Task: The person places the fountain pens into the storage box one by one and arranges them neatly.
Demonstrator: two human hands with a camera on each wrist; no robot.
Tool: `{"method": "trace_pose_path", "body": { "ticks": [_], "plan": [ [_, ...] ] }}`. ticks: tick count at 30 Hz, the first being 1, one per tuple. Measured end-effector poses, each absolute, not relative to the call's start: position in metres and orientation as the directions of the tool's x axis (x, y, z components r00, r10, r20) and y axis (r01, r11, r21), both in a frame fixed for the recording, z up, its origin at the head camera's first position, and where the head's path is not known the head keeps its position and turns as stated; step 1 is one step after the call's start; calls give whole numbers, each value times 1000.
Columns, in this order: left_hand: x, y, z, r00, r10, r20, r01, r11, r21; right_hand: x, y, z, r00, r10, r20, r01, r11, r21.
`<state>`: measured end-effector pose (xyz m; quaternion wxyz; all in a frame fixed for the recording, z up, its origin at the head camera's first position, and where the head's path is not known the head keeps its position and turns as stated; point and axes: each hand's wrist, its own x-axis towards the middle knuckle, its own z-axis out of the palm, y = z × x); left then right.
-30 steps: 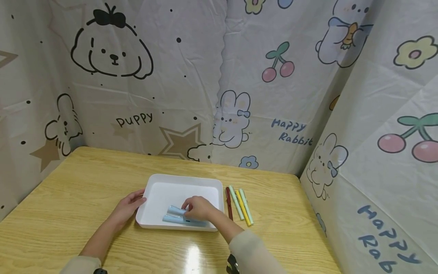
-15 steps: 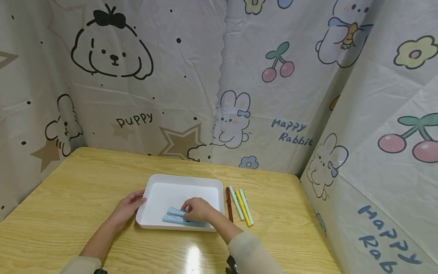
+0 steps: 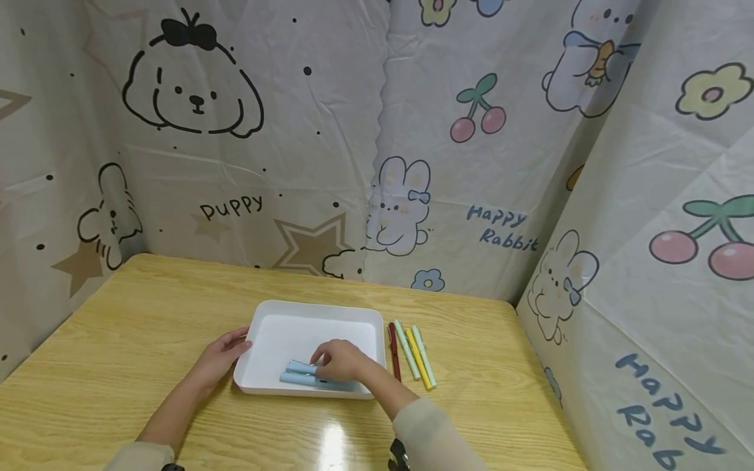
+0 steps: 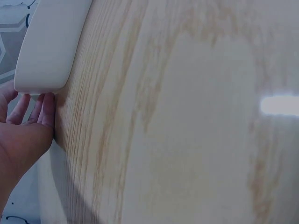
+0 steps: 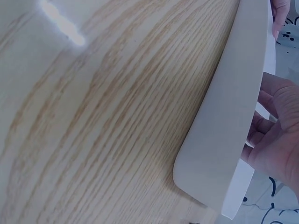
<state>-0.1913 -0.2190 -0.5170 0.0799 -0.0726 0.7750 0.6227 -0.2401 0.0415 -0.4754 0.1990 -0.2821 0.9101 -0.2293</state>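
Observation:
A white tray (image 3: 294,320) sits on the wooden table, and its left end is held by my left hand (image 3: 219,358), thumb at the rim and fingers against the outer wall. Inside, near the front wall, lie two light blue pens side by side. My right hand (image 3: 343,360) pinches the farther light blue pen (image 3: 300,367), covering its right part. The nearer light blue pen (image 3: 299,378) lies along the front wall, partly under that hand. In the right wrist view the tray's wall (image 5: 224,107) hides both pens and some fingertips.
Right of the tray several pens lie on the table: a dark red pen (image 3: 394,352), a yellow pen (image 3: 419,358) and light green pens (image 3: 424,356). Printed curtains (image 3: 318,150) stand behind the table (image 3: 177,294) and at its sides.
The farther light blue pen has shifted slightly toward the front, closer to the nearer one, with my right hand on it. My left hand and the tray stay in place.

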Motion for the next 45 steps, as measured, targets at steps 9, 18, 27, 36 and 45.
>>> {"method": "trace_pose_path", "body": {
  "ticks": [9, 18, 27, 36, 45],
  "plan": [
    [-191, -219, -516, -977, -8, -215, -211, 214, 954, -242, 45, -469, -772, -599, -214, -431, 739, -518],
    [-192, -218, -517, -977, -9, -212, -210, 211, 955, -248, 55, -456, -781, -603, -162, -447, 722, -529],
    [-194, -219, -520, -975, -15, -223, -222, 200, 954, -254, 72, -443, -792, -600, -115, -441, 691, -573],
    [-192, -219, -520, -977, -17, -214, -213, 208, 955, -265, 93, -440, -834, -541, -105, -383, 706, -595],
    [-191, -219, -518, -976, -16, -215, -213, 226, 950, -270, 119, -434, -873, -476, -108, -323, 728, -604]
  ]
}}
